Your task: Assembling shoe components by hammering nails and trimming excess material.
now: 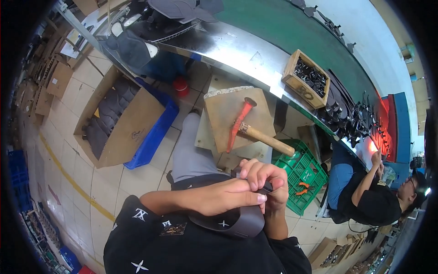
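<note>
Dark strap, pinched end partly hidden by the left hand and right hand; black parts in the wooden box at the tabletop's near edge, too small for me to identify; grey pieces by the tabletop's left end, cut off above

Dark strap, broad, bent in curve, hand-held.

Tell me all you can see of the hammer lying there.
The hammer has a long red head, dark and flared at one end, narrower at the other, and a plain wooden handle. It lies on a tan board, the handle jutting past its edge. Neither left hand nor right hand touches it.
</note>
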Demonstrator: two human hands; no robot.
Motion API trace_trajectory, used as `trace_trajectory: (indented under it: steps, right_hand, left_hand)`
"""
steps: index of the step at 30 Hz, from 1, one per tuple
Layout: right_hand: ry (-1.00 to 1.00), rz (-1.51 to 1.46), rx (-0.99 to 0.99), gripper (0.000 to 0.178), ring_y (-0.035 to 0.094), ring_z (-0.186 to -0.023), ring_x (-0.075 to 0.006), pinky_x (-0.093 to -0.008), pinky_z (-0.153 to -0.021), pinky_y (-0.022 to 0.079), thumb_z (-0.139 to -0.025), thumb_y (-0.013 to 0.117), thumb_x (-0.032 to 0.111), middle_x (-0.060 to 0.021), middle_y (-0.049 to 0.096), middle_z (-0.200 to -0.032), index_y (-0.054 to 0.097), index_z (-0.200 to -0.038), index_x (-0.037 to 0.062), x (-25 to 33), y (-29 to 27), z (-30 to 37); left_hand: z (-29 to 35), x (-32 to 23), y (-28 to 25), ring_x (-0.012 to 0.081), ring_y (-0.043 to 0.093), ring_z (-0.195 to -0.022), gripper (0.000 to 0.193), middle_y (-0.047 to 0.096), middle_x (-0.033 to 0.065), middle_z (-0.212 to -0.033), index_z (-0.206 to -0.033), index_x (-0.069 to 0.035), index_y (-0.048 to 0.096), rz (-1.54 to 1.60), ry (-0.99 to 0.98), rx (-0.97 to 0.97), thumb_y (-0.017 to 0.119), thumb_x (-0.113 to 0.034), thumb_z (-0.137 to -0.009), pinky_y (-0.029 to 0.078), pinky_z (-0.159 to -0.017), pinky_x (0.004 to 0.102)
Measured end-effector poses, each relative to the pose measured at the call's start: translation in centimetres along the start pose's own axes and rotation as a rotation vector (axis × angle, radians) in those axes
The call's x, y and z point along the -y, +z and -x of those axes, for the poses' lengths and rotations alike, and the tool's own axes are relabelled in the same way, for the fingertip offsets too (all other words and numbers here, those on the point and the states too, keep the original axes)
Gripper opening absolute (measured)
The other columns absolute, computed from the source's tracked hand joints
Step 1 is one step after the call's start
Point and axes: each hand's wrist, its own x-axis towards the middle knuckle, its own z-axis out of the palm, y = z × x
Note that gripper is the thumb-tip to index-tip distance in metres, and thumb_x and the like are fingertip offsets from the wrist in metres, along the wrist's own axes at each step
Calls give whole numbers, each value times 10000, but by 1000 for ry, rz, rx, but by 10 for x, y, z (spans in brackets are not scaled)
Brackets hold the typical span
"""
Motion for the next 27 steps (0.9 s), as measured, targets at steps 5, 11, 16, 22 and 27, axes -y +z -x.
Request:
trace_trajectory:
  steps: [5, 11, 16, 22, 27]
  right_hand:
    - [38, -44, -65, 559, 561, -918, -280, -446, -934, 426, -982, 514, 551, -110, 602, -865, 608, -909, 5, 3, -4, 1]
    - [-41, 340, -46, 267, 623, -1122, -359, -487, -1018, 408, -901, 675, 226, -169, 701, -1019, 669, -1026, -10, 26, -29, -11]
    - [58, 646, -39, 303, 581, -1262, -383, -517, -1126, 313, -912, 639, 131, -178, 707, -1180, 690, -1172, -16, 45, -52, -9]
    - [-117, 704, -218, 267, 704, -1016, -345, -479, -997, 497, -896, 599, 11, -198, 721, -1006, 668, -1138, -79, 48, -50, 4]
    - [-153, 945, -453, 256, 674, -791, -208, -326, -822, 564, -892, 569, -79, -196, 719, -1000, 671, -1126, -62, 57, -61, 3]
  left_hand:
    - [-13, 0, -8, 178, 575, -1129, 406, 644, 107, -1117, -1100, 39, 652, 94, -31, 19, 460, -317, -1061, 417, -1016, 308]
    - [-40, 9, -19, 183, 595, -1076, 373, 663, 112, -1071, -1110, 38, 639, 8, 12, -130, 473, -290, -1047, 431, -993, 315]
    - [-56, 5, -29, 194, 581, -1054, 339, 639, 116, -1101, -1129, 34, 591, -219, -21, -87, 464, -265, -1030, 435, -957, 336]
    - [-52, 3, -28, 176, 522, -1145, 501, 509, 102, -1332, -1398, 18, 418, -71, 32, -162, 453, -344, -1053, 446, -952, 323]
    - [-35, -1, -45, 131, 529, -1177, 472, 585, 98, -1267, -1407, -9, 456, -270, -183, 80, 540, -290, -1037, 452, -962, 274]
